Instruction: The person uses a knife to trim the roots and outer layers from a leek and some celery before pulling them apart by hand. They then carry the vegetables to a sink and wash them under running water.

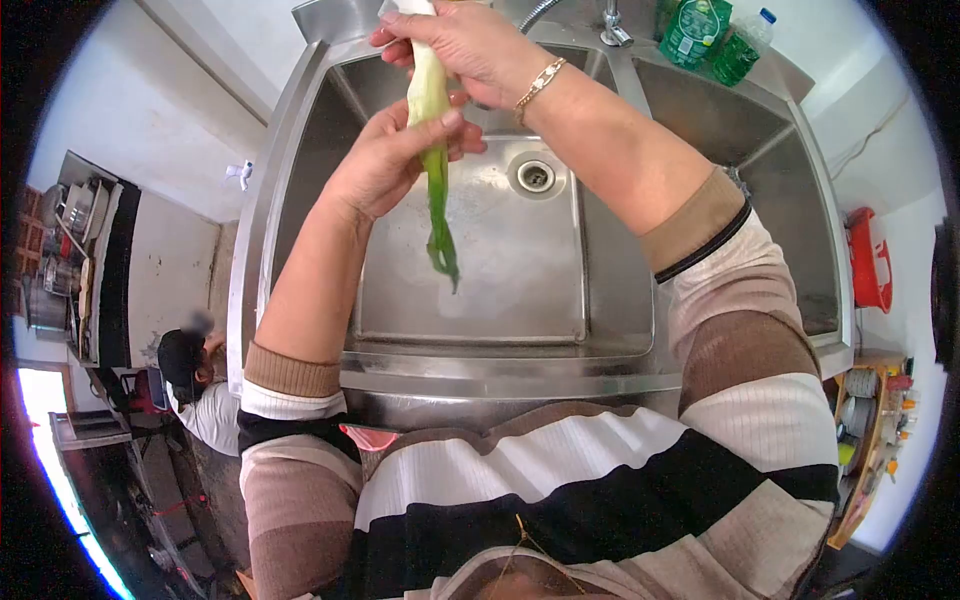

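A leek [430, 95], white at its upper end and green toward its drooping leaf tips, hangs over the left basin of a steel sink [470, 300]. My left hand [400, 150] grips it around the middle, thumb across the front and fingers behind. Higher up, near the top edge of the view, my right hand [470, 45] is closed around the white part. Some of the right fingers are hidden behind the stalk. Below the hands, a round drain [535, 176] shows in the basin floor.
A tap [615, 28] stands at the sink's back. Two green bottles [695, 32] are at the back right. The right basin [770, 200] adjoins this one. A red basin [868, 260] hangs at the right wall. Another person [200, 390] is low at the left.
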Action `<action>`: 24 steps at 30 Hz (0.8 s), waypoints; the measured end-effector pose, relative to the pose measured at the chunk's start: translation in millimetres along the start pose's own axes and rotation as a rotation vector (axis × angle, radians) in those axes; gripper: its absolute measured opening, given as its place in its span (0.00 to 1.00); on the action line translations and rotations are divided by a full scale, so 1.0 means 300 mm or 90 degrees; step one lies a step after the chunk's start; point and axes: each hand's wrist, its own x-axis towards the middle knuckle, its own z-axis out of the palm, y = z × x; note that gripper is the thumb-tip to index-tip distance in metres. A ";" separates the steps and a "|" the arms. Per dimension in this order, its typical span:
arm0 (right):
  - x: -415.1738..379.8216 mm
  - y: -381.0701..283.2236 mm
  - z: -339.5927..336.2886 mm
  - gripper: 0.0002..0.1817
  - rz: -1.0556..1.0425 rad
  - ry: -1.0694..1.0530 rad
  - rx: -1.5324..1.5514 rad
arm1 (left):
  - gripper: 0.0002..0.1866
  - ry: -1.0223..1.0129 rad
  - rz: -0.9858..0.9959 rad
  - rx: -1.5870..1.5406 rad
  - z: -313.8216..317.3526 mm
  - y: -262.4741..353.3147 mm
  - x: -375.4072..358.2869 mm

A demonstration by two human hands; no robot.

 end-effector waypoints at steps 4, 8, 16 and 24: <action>-0.025 -0.014 -0.017 0.26 0.097 -0.024 -0.049 | 0.17 0.032 -0.012 -0.035 0.020 0.030 0.027; -0.070 -0.005 -0.024 0.15 0.202 -0.139 -0.016 | 0.16 0.206 0.039 -0.021 0.023 0.035 0.046; -0.158 0.157 0.081 0.09 0.230 -0.193 0.186 | 0.10 0.468 0.113 -0.177 -0.057 0.057 0.064; -0.223 0.259 0.156 0.14 0.205 -0.077 -0.208 | 0.12 0.529 0.165 -0.111 -0.083 0.094 0.037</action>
